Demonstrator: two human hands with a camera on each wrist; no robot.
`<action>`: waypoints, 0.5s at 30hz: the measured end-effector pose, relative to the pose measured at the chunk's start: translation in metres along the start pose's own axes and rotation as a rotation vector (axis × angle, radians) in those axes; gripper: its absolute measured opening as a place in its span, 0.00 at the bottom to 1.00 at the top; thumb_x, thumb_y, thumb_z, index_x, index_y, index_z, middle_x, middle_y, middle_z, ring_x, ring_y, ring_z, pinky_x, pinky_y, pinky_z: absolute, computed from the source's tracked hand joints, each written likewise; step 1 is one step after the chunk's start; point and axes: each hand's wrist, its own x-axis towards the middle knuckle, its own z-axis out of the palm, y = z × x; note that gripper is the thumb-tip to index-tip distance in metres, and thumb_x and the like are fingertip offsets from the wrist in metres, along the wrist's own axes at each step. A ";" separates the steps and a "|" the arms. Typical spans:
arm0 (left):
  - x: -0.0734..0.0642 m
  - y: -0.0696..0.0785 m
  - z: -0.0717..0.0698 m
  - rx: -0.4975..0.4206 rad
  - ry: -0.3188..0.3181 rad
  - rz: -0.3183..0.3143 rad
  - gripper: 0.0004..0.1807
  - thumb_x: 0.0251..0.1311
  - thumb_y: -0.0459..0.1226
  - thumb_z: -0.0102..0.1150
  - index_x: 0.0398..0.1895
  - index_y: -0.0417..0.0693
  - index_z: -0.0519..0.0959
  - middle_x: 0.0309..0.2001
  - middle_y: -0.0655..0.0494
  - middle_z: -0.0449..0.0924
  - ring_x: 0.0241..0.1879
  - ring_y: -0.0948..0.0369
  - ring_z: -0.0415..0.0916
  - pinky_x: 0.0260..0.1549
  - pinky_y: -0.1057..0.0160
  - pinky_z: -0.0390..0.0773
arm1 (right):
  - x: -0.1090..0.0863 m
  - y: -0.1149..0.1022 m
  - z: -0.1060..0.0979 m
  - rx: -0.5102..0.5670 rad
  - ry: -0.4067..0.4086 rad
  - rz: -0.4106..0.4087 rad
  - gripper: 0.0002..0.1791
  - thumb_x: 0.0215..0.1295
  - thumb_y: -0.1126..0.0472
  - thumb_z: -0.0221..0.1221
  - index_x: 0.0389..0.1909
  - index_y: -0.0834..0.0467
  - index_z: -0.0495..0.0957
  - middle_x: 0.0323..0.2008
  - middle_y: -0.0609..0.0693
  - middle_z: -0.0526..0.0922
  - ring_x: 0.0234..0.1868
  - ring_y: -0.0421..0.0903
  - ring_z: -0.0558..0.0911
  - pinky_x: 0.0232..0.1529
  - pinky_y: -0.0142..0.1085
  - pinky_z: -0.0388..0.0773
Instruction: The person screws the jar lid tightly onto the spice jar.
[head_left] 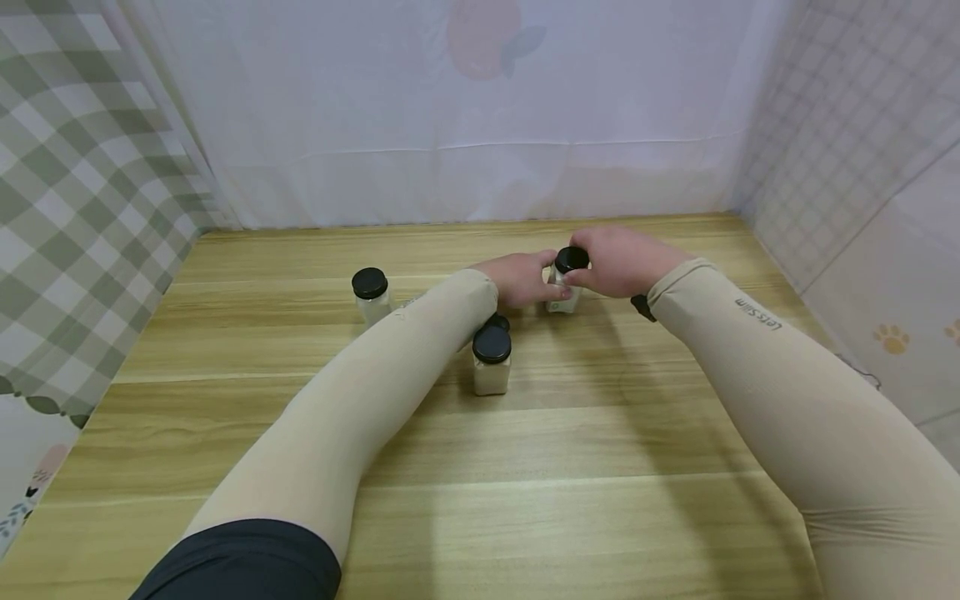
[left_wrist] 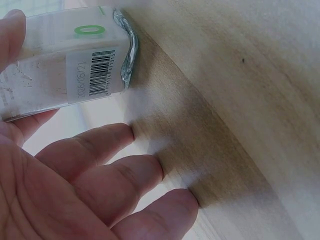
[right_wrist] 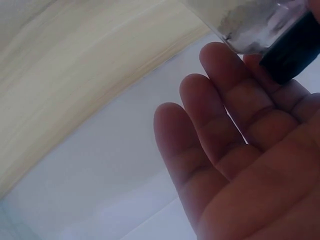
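Observation:
Toward the back of the table stands a small clear square jar (head_left: 564, 300) with a black screw lid (head_left: 572, 258), between both hands. My left hand (head_left: 521, 279) pinches the body of the jar (left_wrist: 42, 75) between thumb and index finger. Its other fingers are spread, tips at the tabletop, in the left wrist view. A barcode label and a green digit show on the jar there. My right hand (head_left: 626, 260) grips the black lid (right_wrist: 292, 52) from the right with thumb and index finger. Its other fingers (right_wrist: 225, 110) extend loosely away from the jar.
A black-lidded jar (head_left: 491, 358) stands beside my left forearm, with another black lid (head_left: 498, 322) partly hidden behind it. A further jar (head_left: 371, 292) is left of that forearm. Beyond the wooden table (head_left: 585, 517) hangs a white cloth (head_left: 337, 108); checked cloth (head_left: 90, 183) borders the left.

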 end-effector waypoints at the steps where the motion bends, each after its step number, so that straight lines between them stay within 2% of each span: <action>1: 0.000 0.000 0.000 0.000 0.000 0.001 0.45 0.73 0.67 0.50 0.86 0.72 0.44 0.78 0.56 0.68 0.77 0.56 0.65 0.74 0.49 0.66 | 0.000 0.000 0.000 -0.003 -0.001 0.005 0.16 0.75 0.50 0.62 0.45 0.61 0.76 0.34 0.54 0.79 0.36 0.52 0.78 0.40 0.43 0.72; 10: 0.000 0.000 0.000 0.000 -0.005 -0.009 0.46 0.73 0.67 0.50 0.86 0.73 0.43 0.77 0.56 0.70 0.74 0.57 0.69 0.71 0.51 0.68 | 0.000 0.001 0.000 -0.005 -0.007 0.014 0.20 0.75 0.47 0.62 0.49 0.62 0.75 0.35 0.56 0.79 0.35 0.53 0.77 0.39 0.43 0.71; 13: 0.000 0.001 -0.001 0.020 -0.005 -0.014 0.46 0.73 0.67 0.49 0.87 0.71 0.42 0.76 0.56 0.72 0.73 0.58 0.69 0.71 0.51 0.68 | -0.001 0.002 -0.002 0.014 -0.021 -0.013 0.30 0.73 0.46 0.65 0.62 0.66 0.72 0.49 0.63 0.83 0.48 0.58 0.82 0.52 0.49 0.78; 15: 0.000 0.001 -0.001 0.033 -0.006 -0.017 0.48 0.74 0.67 0.49 0.87 0.69 0.41 0.78 0.57 0.69 0.76 0.58 0.66 0.73 0.51 0.66 | -0.002 0.004 -0.004 0.030 -0.024 -0.047 0.35 0.72 0.49 0.67 0.69 0.67 0.69 0.59 0.67 0.80 0.59 0.62 0.81 0.63 0.55 0.75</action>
